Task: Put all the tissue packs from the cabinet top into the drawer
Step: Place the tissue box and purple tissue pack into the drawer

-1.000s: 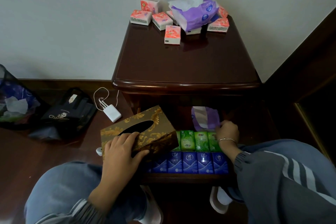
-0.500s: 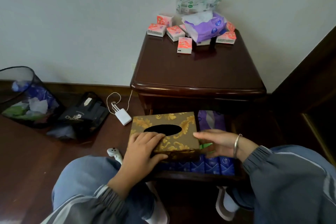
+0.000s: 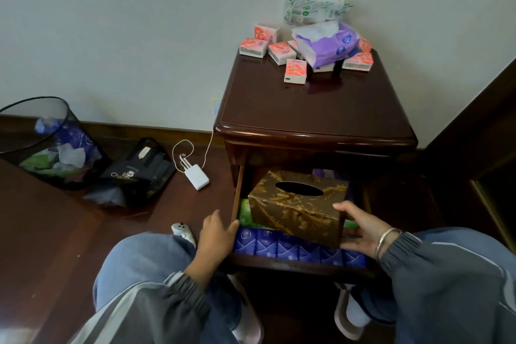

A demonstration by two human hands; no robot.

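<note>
Head view, the only one I have: the gold tissue box (image 3: 297, 208) now sits inside the open drawer (image 3: 301, 265), tilted on top of the green packs (image 3: 245, 213) and blue packs (image 3: 298, 247), where half a second ago my left hand (image 3: 216, 234) was carrying it in from the left. That hand has let go; its fingers are loosely spread and rest on the drawer's left edge, holding nothing. My right hand (image 3: 360, 229) is open, cupped against the box's near right corner, steadying it, not clamped. The pink packs (image 3: 280, 51), purple pack (image 3: 326, 46) and green-and-white pack (image 3: 312, 11) lie on the far side of the cabinet top (image 3: 312, 109), well apart from both hands. I judge the box placed and the remaining packs yet to be moved
</note>
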